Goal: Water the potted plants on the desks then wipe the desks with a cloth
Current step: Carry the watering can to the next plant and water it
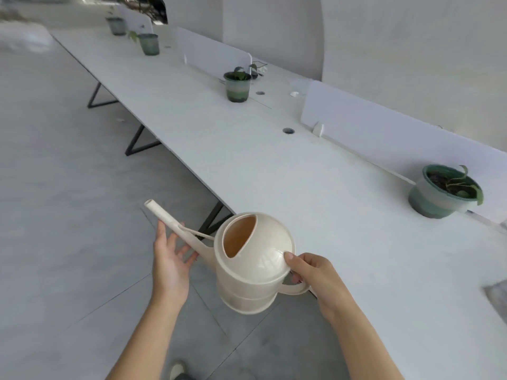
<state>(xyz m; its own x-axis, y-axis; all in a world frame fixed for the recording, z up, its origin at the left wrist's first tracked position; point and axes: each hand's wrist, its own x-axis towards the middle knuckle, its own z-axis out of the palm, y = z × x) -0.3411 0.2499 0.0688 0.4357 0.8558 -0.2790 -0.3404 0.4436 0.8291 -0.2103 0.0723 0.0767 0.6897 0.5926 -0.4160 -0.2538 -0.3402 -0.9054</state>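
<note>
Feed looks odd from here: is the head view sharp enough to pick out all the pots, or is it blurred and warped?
Head view: watering can, both hands and nearest pot sharp; far pots soft; top-left corner smeared; desk edge bowed by the wide lens; light flat, no glare.

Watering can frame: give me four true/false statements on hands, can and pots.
1. The right hand grips the handle of the cream watering can. True.
2. The left hand holds a cloth. False: its open palm supports the spout.
3. The spout is pouring into the nearest potted plant. False: the can is beside the white desk, its spout pointing away from that pot.
4. Several green pots stand along the desk. True.
</note>
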